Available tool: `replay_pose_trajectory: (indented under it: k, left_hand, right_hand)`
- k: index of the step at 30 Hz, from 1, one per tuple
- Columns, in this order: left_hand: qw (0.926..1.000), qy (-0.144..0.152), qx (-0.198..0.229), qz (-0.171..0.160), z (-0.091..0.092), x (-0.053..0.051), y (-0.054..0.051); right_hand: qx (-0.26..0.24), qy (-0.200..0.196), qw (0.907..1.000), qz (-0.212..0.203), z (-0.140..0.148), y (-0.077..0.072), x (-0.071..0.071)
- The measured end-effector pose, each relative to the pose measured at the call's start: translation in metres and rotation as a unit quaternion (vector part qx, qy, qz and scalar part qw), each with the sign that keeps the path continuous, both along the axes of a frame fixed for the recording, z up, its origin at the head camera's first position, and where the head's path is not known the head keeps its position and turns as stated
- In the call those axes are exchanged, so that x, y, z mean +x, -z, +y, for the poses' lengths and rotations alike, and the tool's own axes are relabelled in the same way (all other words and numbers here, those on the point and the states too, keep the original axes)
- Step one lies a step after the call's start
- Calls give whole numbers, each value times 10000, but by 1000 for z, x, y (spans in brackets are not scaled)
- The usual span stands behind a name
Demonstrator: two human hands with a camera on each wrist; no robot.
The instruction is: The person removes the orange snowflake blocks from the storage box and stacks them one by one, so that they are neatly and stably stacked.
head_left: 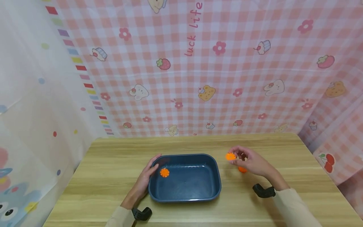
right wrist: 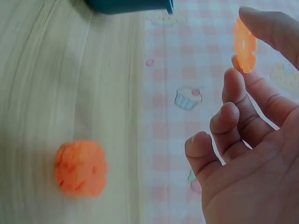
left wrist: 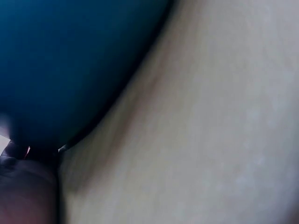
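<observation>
A dark blue rectangular basin (head_left: pixel 185 199) sits on the table with one notched orange disc (head_left: pixel 164 172) lying inside, near its left end. My left hand (head_left: pixel 145 177) grips the basin's left wall, thumb over the rim and fingers along the outside; the left wrist view shows this only blurred. Off the basin's right side, my right hand (head_left: pixel 249 160) pinches another orange disc (right wrist: pixel 245 45) between thumb and index finger, above the table. Its other fingers are loosely bent. Beneath that hand, a thick orange piece (right wrist: pixel 81 168), perhaps stacked discs, rests on the table, partly hidden in the head view.
The wood-grain table (head_left: pixel 107 176) extends around the basin. A pink checked cloth (head_left: pixel 181 82) hangs behind it, and a white dotted cloth (head_left: pixel 34 104) hangs at the left. Black wrist mounts (head_left: pixel 263 191) sit on both forearms.
</observation>
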State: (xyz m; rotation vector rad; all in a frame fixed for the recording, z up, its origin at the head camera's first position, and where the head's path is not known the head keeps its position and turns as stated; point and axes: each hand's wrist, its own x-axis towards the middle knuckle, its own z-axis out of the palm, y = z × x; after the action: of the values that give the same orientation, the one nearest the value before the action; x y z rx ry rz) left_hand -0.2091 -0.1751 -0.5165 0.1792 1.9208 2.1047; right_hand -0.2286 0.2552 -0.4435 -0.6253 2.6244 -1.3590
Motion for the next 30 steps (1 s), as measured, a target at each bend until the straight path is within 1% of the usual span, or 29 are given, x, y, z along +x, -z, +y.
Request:
replay_pose_trajectory:
  k: [7,13,19,25,30]
  left_hand:
    - [9999,35,101,26,0,-2,0]
    - [10000,68,18,41,-1,-1,1]
    - [10000,64,28,47,0,0,0]
    - [9999,80,122,50,0,0,1]
    - [9999,70,123,56,0,0,1]
  right_hand:
    - [-251,266,9992,153,22,11,7]
    - [-248,527,9983,-47,34,24,12]
    - [-285,766,9963,-253,45,41,12]
    - [-461,780,9951,-391,51,55,10]
    - [-569,750,9949,-360,52,61,9]
